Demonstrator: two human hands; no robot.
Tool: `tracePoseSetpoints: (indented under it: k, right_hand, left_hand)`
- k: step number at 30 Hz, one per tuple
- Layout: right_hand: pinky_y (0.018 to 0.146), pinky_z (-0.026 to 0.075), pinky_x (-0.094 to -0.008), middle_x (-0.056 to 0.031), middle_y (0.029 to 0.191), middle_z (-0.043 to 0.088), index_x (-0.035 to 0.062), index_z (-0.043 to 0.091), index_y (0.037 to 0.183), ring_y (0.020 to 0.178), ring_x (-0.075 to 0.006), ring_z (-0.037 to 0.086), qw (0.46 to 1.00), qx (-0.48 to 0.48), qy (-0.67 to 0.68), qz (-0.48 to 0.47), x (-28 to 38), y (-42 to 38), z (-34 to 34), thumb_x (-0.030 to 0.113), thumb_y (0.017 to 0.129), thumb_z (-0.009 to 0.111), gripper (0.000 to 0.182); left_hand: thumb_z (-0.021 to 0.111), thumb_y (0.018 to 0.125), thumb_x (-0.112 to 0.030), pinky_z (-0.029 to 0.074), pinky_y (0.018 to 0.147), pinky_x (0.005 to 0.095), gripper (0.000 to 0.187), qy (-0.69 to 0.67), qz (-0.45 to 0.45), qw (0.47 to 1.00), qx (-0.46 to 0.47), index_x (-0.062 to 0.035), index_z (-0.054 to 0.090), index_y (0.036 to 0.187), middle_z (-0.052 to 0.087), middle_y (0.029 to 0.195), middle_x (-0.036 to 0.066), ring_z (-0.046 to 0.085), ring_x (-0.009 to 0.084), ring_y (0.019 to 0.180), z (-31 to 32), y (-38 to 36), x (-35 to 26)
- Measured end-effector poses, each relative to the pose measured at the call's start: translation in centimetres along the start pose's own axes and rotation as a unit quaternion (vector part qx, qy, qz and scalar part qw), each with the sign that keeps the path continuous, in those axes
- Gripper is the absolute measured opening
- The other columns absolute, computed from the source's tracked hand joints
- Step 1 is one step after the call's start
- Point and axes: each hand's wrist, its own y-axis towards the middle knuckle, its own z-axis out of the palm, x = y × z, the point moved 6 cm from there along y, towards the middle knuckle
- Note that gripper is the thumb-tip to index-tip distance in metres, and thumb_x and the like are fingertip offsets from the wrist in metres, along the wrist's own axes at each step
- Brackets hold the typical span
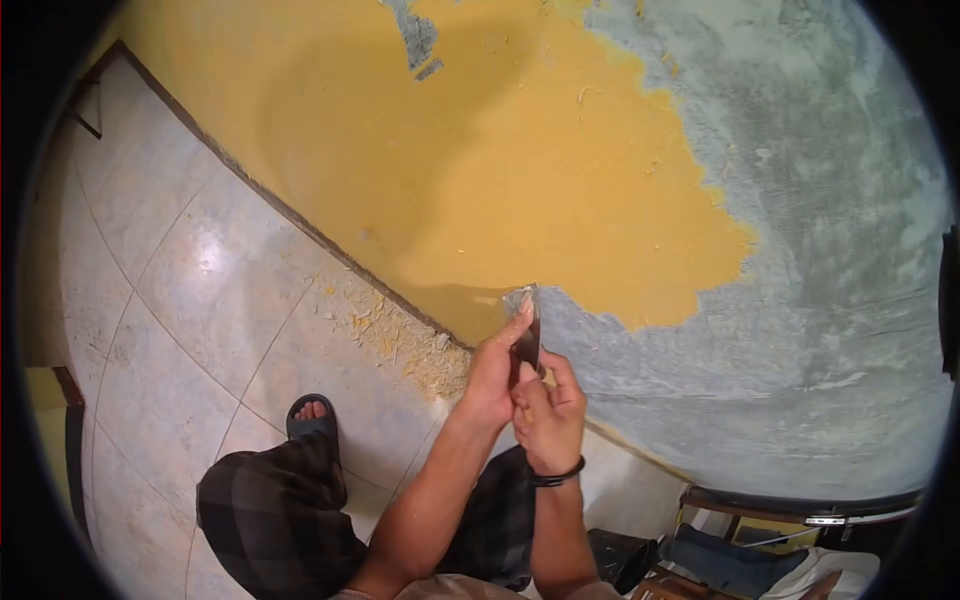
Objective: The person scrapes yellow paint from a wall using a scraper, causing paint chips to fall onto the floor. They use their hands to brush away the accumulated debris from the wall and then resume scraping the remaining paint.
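A flat scraper [533, 335] with a dark blade is held by both hands, its tip against the wall at the lower edge of the yellow paint [580, 190]. My left hand [492, 375] lies along the tool, with the thumb stretched toward the tip. My right hand [550, 420], with a black band at the wrist, grips the tool's lower end, fingers wrapped round it. Bare grey plaster [800, 250] shows to the right of the paint, and a small grey patch [418, 38] at the top.
Paint chips [390, 340] are heaped on the tiled floor [180, 330] along the wall's base. A sandalled foot [312, 418] stands at lower left. At the lower right are a rack [690, 510] and folded dark blue cloth [725, 560].
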Motion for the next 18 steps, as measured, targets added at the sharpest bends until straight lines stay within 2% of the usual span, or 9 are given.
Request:
tracePoseSetpoints:
  k: [4, 5, 8, 10, 14, 15, 16, 17, 18]
  right_hand:
    - [0.04, 0.026, -0.0186, 0.0033, 0.066, 0.051, 0.0041, 0.054, 0.107, 0.048, -0.0005, 0.039, 0.999, 0.025, -0.006, 0.029, 0.5, 0.2, 0.1, 0.008, 0.095, 0.053, 0.013]
    - [0.036, 0.022, -0.0196, 0.0023, 0.055, 0.045, 0.0061, 0.052, 0.105, 0.039, -0.0016, 0.033, 0.997, 0.037, -0.055, -0.033, 0.3, 0.5, 0.3, 0.011, 0.094, 0.055, 0.012]
    - [0.045, 0.037, -0.0212, -0.0014, 0.064, 0.054, 0.0029, 0.053, 0.106, 0.05, -0.0058, 0.047, 0.982, 0.039, -0.115, -0.147, 0.8, 0.8, 0.1, 0.011, 0.093, 0.056, 0.015]
    - [0.068, 0.048, -0.0244, -0.0049, 0.082, 0.063, -0.0007, 0.055, 0.108, 0.076, -0.0108, 0.059, 0.936, 0.018, -0.241, -0.255, 2.2, -0.8, 0.3, 0.008, 0.091, 0.058, 0.019]
    - [0.083, 0.047, -0.0266, -0.0062, 0.103, 0.064, -0.0008, 0.055, 0.112, 0.094, -0.0138, 0.059, 0.972, 0.088, -0.135, -0.174, -2.3, -0.4, -3.9, 0.007, 0.089, 0.059, 0.024]
    - [0.08, 0.046, -0.0242, -0.0064, 0.102, 0.063, 0.0003, 0.055, 0.113, 0.09, -0.0118, 0.058, 0.973, 0.088, -0.097, -0.192, -4.3, -0.4, -5.5, 0.007, 0.091, 0.058, 0.024]
    - [0.059, 0.046, -0.0214, -0.0042, 0.089, 0.061, 0.0035, 0.054, 0.113, 0.07, -0.0076, 0.056, 0.983, 0.084, -0.052, -0.157, -7.4, -0.3, -7.5, 0.008, 0.093, 0.055, 0.021]
    - [0.038, 0.033, -0.0223, -0.0016, 0.074, 0.055, 0.0069, 0.055, 0.111, 0.048, -0.0052, 0.046, 0.994, 0.096, 0.042, -0.017, -8.0, -1.7, -8.9, 0.01, 0.094, 0.054, 0.017]
    - [0.031, 0.023, -0.0251, -0.0001, 0.065, 0.051, 0.0103, 0.054, 0.11, 0.036, -0.0071, 0.037, 0.985, 0.086, 0.104, 0.105, -10.8, -2.8, -10.7, 0.013, 0.094, 0.055, 0.016]
  left_hand:
    - [0.061, 0.09, -0.04, 0.047, 0.055, 0.0269, 0.024, -0.017, 0.018, 0.999, 0.045, -0.016, 0.06, 0.089, 0.059, 0.074, -0.002, 0.056, 0.0092, 0.065, -0.9, 1.3, 0.4]
    - [0.061, 0.09, -0.041, 0.048, 0.055, 0.027, 0.025, -0.026, 0.011, 0.999, 0.045, -0.0155, 0.06, 0.089, 0.059, 0.074, -0.002, 0.056, 0.0096, 0.065, -1.4, 1.4, 0.6]
    - [0.059, 0.091, -0.039, 0.047, 0.055, 0.026, 0.025, -0.03, -0.004, 0.994, 0.105, -0.0144, 0.06, 0.091, 0.059, 0.077, -0.002, 0.056, 0.0095, 0.066, -2.6, 2.4, 0.1]
    - [0.057, 0.093, -0.038, 0.046, 0.055, 0.0247, 0.024, -0.036, -0.007, 0.985, 0.17, -0.0139, 0.06, 0.091, 0.059, 0.08, -0.002, 0.056, 0.009, 0.066, -1.1, 1.0, 1.3]
    - [0.051, 0.094, -0.046, 0.05, 0.056, 0.0267, 0.033, -0.043, 0.04, 0.994, 0.088, -0.0137, 0.059, 0.099, 0.064, 0.08, 0.0, 0.059, 0.0113, 0.063, -3.4, 1.3, 4.3]
    - [0.051, 0.094, -0.047, 0.05, 0.054, 0.0271, 0.035, 0.01, 0.061, 0.996, 0.066, -0.0135, 0.058, 0.099, 0.063, 0.077, 0.001, 0.059, 0.0119, 0.061, -3.5, 0.9, 6.0]
    - [0.05, 0.093, -0.049, 0.049, 0.052, 0.0276, 0.037, 0.06, 0.081, 0.994, 0.042, -0.0132, 0.058, 0.098, 0.062, 0.074, 0.001, 0.058, 0.0125, 0.06, -4.1, 0.6, 7.7]
    - [0.05, 0.093, -0.05, 0.048, 0.049, 0.0274, 0.038, 0.103, 0.02, 0.993, 0.048, -0.0133, 0.058, 0.097, 0.061, 0.072, 0.002, 0.057, 0.0124, 0.057, -5.9, 1.1, 9.7]
    - [0.05, 0.093, -0.052, 0.046, 0.046, 0.0272, 0.039, 0.146, -0.043, 0.987, 0.055, -0.0133, 0.057, 0.095, 0.06, 0.07, 0.002, 0.055, 0.0123, 0.054, -8.9, 1.6, 12.1]
